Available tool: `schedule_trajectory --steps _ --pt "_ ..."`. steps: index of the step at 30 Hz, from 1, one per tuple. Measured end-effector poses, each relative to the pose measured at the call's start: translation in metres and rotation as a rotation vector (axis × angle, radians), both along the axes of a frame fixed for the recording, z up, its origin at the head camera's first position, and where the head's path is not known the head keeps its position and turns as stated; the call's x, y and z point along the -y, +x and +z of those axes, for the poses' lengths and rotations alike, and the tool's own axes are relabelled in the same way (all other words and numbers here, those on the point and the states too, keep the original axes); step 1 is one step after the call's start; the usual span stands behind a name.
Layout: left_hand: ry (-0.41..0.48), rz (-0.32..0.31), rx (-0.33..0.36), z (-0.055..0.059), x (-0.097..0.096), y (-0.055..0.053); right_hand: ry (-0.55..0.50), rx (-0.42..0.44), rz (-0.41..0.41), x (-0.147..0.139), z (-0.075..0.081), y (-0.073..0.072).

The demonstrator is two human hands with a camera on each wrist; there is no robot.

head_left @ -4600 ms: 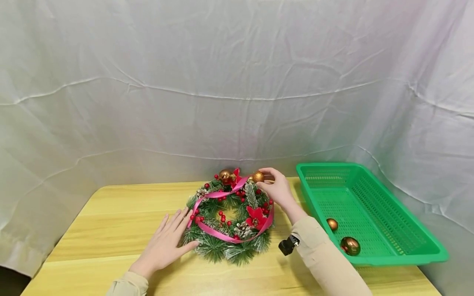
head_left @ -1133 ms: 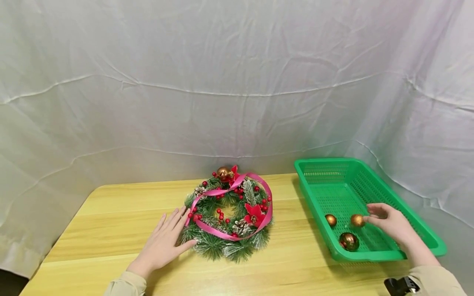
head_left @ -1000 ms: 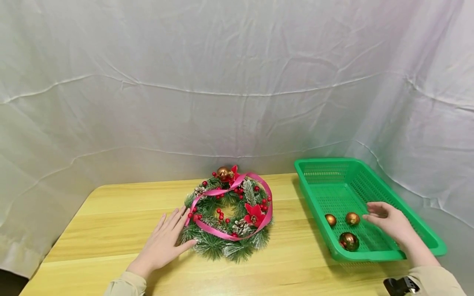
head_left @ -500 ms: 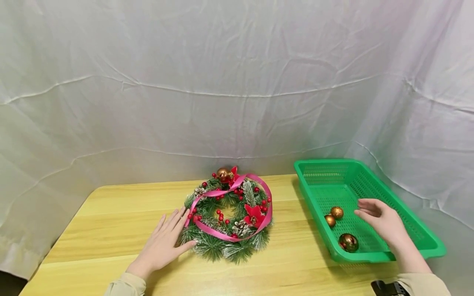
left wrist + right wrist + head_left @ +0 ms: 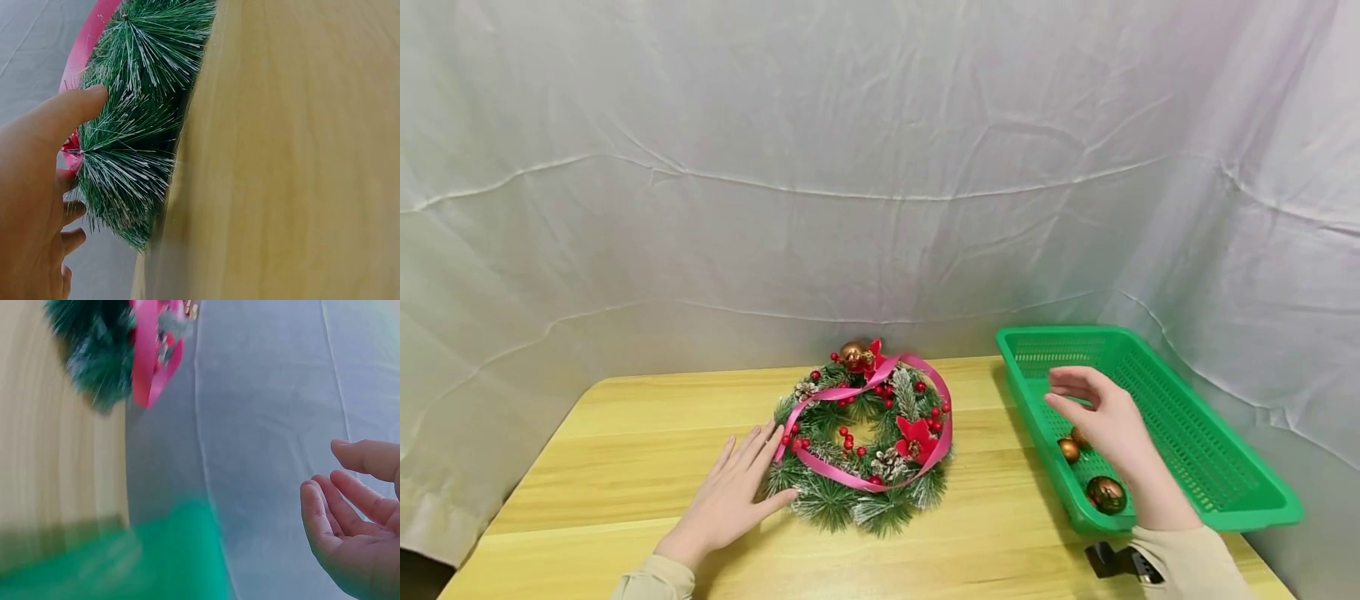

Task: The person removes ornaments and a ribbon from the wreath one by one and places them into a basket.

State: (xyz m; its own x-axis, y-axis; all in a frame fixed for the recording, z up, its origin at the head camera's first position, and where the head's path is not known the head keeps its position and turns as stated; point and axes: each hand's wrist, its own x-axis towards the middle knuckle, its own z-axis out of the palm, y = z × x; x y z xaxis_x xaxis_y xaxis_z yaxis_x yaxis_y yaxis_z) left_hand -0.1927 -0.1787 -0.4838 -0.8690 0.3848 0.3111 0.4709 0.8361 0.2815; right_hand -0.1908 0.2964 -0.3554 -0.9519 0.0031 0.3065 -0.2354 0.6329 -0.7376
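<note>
A green pine wreath (image 5: 835, 504) lies on the table, dressed with red berries, red flowers, pinecones and a loose pink ribbon (image 5: 842, 477). One shiny gold bauble (image 5: 853, 356) sits at its far edge beside a red flower. My left hand (image 5: 730, 496) rests at the wreath's left side, fingers spread, thumb over the pine needles (image 5: 134, 181). My right hand (image 5: 1108, 425) hovers over the green basket (image 5: 1240, 467), fingers loosely bent with nothing between them. Inside the basket are a small bauble (image 5: 1069, 450), a glittery one (image 5: 1079, 437) partly hidden by the hand, and a larger brown bauble (image 5: 1106, 495).
The basket stands at the table's right side, its rim raised. A grey cloth (image 5: 880, 208) hangs behind the wooden table (image 5: 647, 450). Bare tabletop separates the wreath from the basket.
My right hand carried a glittery bauble from the wreath to the basket and let it go. That bauble rolled left beside the small one; the hand then rose leftward. My left hand stayed.
</note>
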Motion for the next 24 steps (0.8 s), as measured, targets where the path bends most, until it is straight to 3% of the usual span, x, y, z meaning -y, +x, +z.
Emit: schedule_trajectory --steps 5,14,24 --pt "0.004 0.0 -0.015 0.0 0.0 0.001 -0.084 -0.033 0.076 0.032 0.0 -0.018" --pt "-0.014 0.005 0.008 -0.001 0.0 0.0 -0.186 0.019 0.197 0.092 -0.009 -0.056" --pt "-0.014 0.015 0.014 -0.003 -0.001 -0.001 -0.264 0.082 0.226 0.145 -0.01 -0.096"
